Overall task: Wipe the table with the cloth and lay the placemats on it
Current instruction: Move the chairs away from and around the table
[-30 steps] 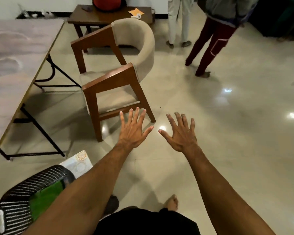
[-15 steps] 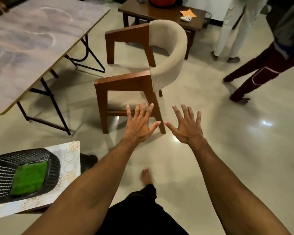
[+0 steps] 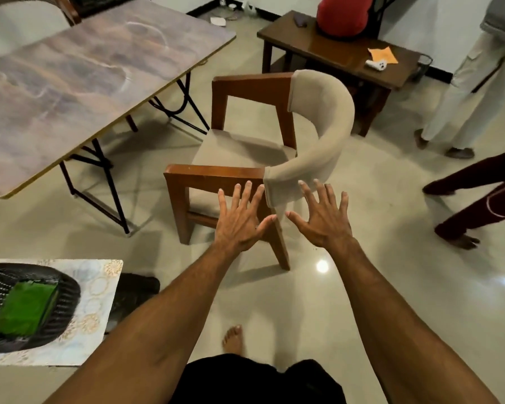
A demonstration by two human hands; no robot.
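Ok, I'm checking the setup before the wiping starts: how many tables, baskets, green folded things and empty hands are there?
Tables: 3 (folding table, dark wooden table, small patterned table)
Baskets: 1 (black basket)
Green folded things: 1
Empty hands: 2 (left hand, right hand)
Total: 7

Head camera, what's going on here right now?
A person holds both arms out, left hand and right hand open with fingers spread, holding nothing, in front of a wooden armchair. The folding table stands to the left. A folded green cloth lies in a black woven basket at lower left, untouched.
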